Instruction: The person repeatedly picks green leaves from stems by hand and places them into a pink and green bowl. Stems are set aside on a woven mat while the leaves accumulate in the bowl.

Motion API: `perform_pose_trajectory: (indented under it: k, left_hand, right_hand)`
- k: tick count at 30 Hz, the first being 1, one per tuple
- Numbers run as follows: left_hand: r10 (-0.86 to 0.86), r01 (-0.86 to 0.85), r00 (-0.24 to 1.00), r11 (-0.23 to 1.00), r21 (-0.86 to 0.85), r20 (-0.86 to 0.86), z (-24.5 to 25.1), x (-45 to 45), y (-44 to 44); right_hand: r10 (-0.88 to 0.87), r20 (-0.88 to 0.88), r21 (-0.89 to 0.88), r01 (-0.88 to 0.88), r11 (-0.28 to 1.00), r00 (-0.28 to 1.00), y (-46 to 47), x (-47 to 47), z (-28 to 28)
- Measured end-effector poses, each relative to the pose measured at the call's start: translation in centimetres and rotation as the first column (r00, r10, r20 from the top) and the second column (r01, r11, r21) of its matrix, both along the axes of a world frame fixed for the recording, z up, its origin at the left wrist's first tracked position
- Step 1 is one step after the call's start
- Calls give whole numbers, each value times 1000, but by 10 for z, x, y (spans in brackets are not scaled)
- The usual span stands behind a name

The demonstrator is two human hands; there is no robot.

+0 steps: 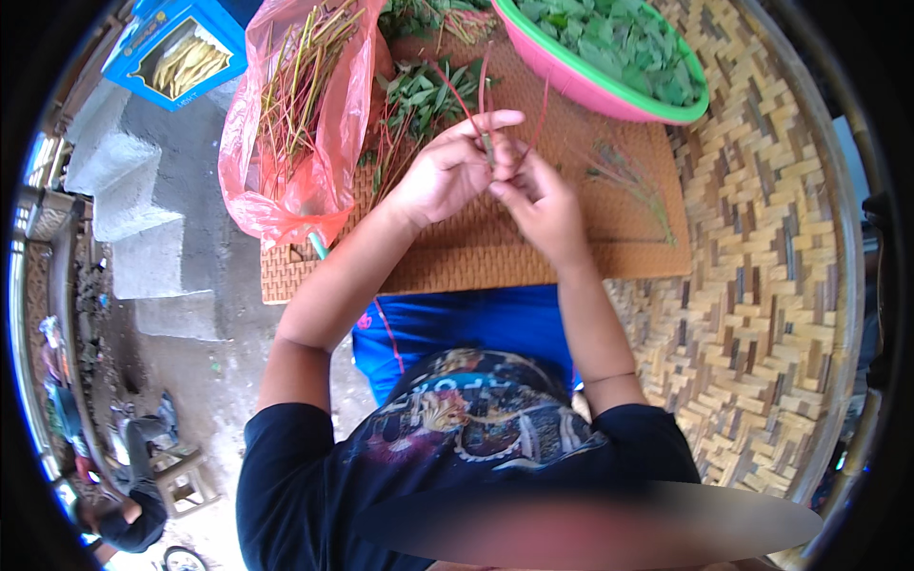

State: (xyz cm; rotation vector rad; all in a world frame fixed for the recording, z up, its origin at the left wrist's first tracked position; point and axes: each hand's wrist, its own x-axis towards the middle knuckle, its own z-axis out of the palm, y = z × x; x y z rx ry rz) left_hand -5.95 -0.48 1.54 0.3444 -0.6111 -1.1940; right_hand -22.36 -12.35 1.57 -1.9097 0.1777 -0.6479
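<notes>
Reddish plant stems point(488, 146) stick up from my left hand point(453, 168), whose thumb and fingers close on their thicker base. Touching it at the fingertips is my right hand point(539, 203), from which a thin red stalk point(543, 114) rises; its fingers partly hide what they pinch. Behind my left hand, leafy sprigs with red stems point(421, 100) lie on the brown woven table top point(464, 264). Further right on that surface rests a thin bunch of stalks point(635, 185). A pink basket with a green rim point(607, 103) holds loose green leaves at the top right.
A red plastic bag point(232, 153) full of bare stems stands at the left of the table, by a blue box with a window point(239, 61). Woven bamboo matting point(742, 307) spreads to the right. Concrete steps point(150, 257) and a seated person point(132, 499) are at the left.
</notes>
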Motion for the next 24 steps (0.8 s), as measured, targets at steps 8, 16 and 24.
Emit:
perform_pose_trajectory:
  k: [8, 16, 24]
  left_hand:
    - [174, -270, 715, 962, 38, 677, 27, -3, 4]
    - [263, -634, 347, 773, 19, 900, 42, 10, 60]
    - [-20, -829, 56, 556, 58, 998, 11, -53, 93]
  right_hand:
    - [-219, 164, -336, 264, 904, 962, -72, -70, 35]
    - [-657, 68, -727, 489, 482, 750, -129, -120, 15]
    - [-249, 92, -539, 258, 802, 964, -40, -83, -18]
